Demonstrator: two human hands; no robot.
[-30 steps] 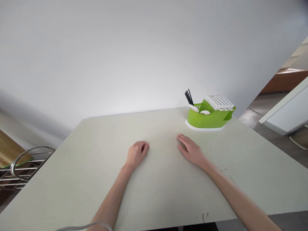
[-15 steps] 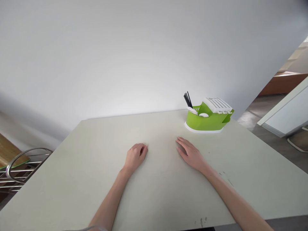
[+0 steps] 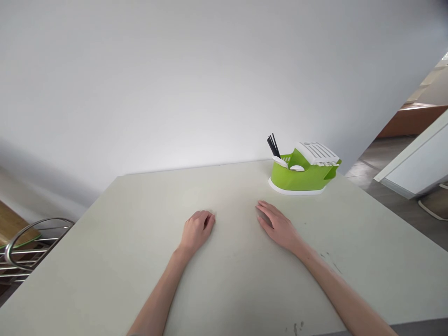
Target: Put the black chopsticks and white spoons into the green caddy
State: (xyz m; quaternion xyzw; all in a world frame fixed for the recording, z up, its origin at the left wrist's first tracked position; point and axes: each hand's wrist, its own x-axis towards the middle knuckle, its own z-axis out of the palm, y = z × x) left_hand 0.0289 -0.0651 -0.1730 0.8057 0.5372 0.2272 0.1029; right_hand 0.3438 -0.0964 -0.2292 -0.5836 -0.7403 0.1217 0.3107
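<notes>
My left hand (image 3: 198, 228) rests on the pale tabletop (image 3: 224, 275) with its fingers curled in and the thumb beside them. Nothing shows in it, though the palm side is hidden. To the right, my right hand (image 3: 276, 225) lies on the table with fingers stretched out and thumb apart, holding nothing. Beyond it, apart from the fingertips, stands a green utensil holder (image 3: 297, 180) with a white base and a white slotted top (image 3: 320, 153). Several black chopsticks (image 3: 273, 145) stick up from its left end. White rounded pieces, possibly spoons (image 3: 280, 161), lean at its rim.
A white wall (image 3: 196, 93) rises behind the table. At the left edge is a metal rack (image 3: 31, 252) with a wooden board (image 3: 16, 226). Past the table's right side are a white panel (image 3: 416, 158) and the grey floor (image 3: 371, 186).
The view has shifted very slightly. Both hands and the utensil holder keep their places on the table.
</notes>
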